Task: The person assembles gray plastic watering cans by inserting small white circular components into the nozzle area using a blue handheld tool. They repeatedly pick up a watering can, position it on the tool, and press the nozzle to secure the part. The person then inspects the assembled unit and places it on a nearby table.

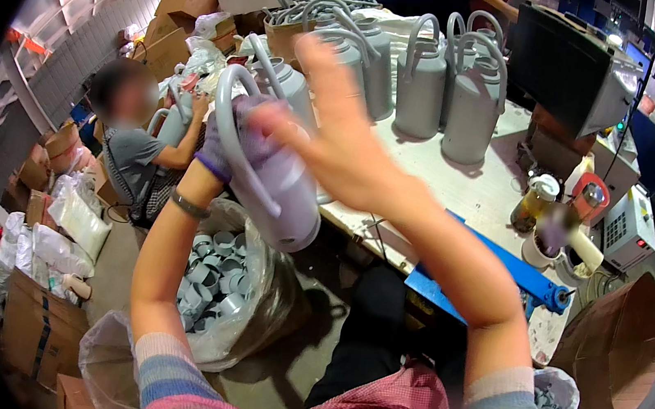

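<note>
In my left hand point(248, 129), which wears a purple-grey glove, is a grey plastic can with a hooped handle point(288, 199). It hangs tilted beyond the table's left edge, its thick hoop arching beside my wrist. My bare right hand point(345, 136) is raised next to the can with the fingers stretched out; motion smears it, and it appears to hold nothing. Several matching cans point(420, 88) stand upright on the white table point(492, 181). Below the held can, an open bag point(277, 305) contains many grey plastic ring-like pieces point(210, 280).
A blue bar-shaped fixture point(501, 269) lies along the table's near edge. Glass jars point(535, 200) and a monitor point(565, 66) are at the right. Another person point(136, 146) sits at the left, holding a similar can. A cardboard box point(615, 346) stands at the lower right.
</note>
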Demonstrator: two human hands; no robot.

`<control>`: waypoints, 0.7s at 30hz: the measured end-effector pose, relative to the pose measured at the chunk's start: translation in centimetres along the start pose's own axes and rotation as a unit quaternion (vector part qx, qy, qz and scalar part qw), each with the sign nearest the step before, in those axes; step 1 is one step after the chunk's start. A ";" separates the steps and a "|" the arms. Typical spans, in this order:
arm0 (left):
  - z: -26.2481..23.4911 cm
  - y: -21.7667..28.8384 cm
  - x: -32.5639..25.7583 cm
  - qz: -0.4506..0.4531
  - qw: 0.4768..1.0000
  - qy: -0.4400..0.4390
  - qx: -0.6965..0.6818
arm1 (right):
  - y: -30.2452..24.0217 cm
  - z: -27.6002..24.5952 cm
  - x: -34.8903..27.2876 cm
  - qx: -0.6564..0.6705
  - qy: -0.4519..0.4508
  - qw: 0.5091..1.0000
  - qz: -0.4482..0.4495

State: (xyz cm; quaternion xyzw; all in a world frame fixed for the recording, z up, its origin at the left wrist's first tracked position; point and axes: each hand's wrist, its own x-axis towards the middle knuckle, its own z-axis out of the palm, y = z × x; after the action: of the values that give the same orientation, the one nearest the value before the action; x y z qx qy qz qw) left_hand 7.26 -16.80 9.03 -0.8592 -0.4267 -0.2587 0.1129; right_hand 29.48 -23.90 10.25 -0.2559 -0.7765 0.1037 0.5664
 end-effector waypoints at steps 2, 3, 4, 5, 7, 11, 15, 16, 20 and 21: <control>2.2 -1.6 3.0 0.011 0.995 0.069 0.066 | 4.5 -4.2 0.2 -0.040 0.046 0.997 0.057; 3.4 -2.9 4.5 0.006 0.995 0.072 0.065 | 7.2 -6.2 0.1 -0.059 0.083 0.992 0.080; 4.7 -3.4 5.9 -0.007 0.997 0.063 0.054 | 10.5 -8.3 -0.4 -0.090 0.114 0.981 0.127; 5.9 -3.6 7.2 -0.019 0.997 0.053 0.043 | 14.0 -10.4 -0.8 -0.082 0.142 0.973 0.163; 9.8 -4.5 9.6 -0.033 0.994 0.082 0.057 | 22.4 -14.7 -1.7 -0.162 0.194 0.942 0.222; 11.9 -5.3 14.2 -0.100 0.991 0.026 0.086 | 33.7 -21.1 -0.8 -0.278 0.214 0.874 0.336; 14.4 -4.9 15.8 -0.060 0.988 0.096 0.106 | 40.2 -24.4 -0.8 -0.366 0.219 0.858 0.285; 15.5 -5.8 15.5 -0.158 0.978 0.123 0.055 | 39.6 -23.3 -0.5 -0.298 0.187 0.886 0.301; 18.9 -8.7 15.4 -0.158 0.917 0.322 -0.176 | 36.0 -22.7 0.0 -0.107 0.127 0.943 0.287; 18.5 -7.0 15.0 -0.116 0.931 0.347 -0.015 | 33.8 -23.0 -0.7 -0.152 0.194 0.928 0.280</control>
State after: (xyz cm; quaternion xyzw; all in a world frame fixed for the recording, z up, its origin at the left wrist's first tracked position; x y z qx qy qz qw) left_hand 15.71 5.26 1.43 -0.6620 -0.4538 -0.5581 0.2106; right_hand 60.56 1.39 2.16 -0.5607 -0.5547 0.0869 0.6086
